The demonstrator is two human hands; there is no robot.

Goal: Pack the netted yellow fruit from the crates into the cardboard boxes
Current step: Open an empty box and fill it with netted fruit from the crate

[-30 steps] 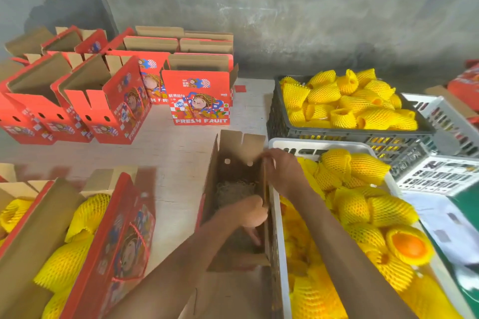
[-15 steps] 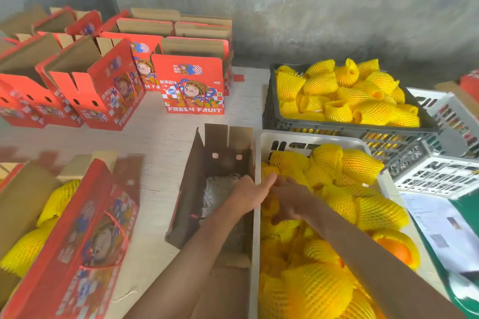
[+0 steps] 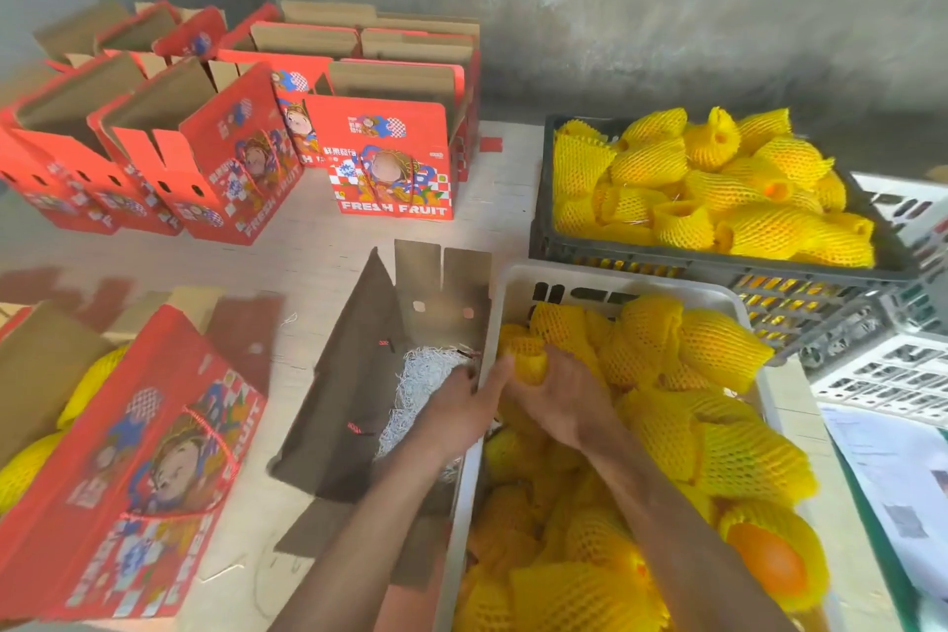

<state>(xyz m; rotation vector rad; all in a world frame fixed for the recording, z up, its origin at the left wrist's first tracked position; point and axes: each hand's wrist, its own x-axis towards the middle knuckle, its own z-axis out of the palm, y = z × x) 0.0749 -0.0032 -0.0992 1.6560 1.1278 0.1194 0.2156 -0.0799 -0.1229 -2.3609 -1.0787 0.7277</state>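
At 9 o'clock of the hands, the open box holds white paper shreds and no fruit yet. The left hand presses flat on a netted fruit, and the right hand grips it inside the white crate. The loose net could slip off. Half a second ago both hands sat lower; now the fruit is lifted up.

The near-left red box is blurred and cut off by the left edge. The open box's near end is hidden under the left forearm. The right hand's fingertips are buried among netted fruit, so its grip cannot be judged.
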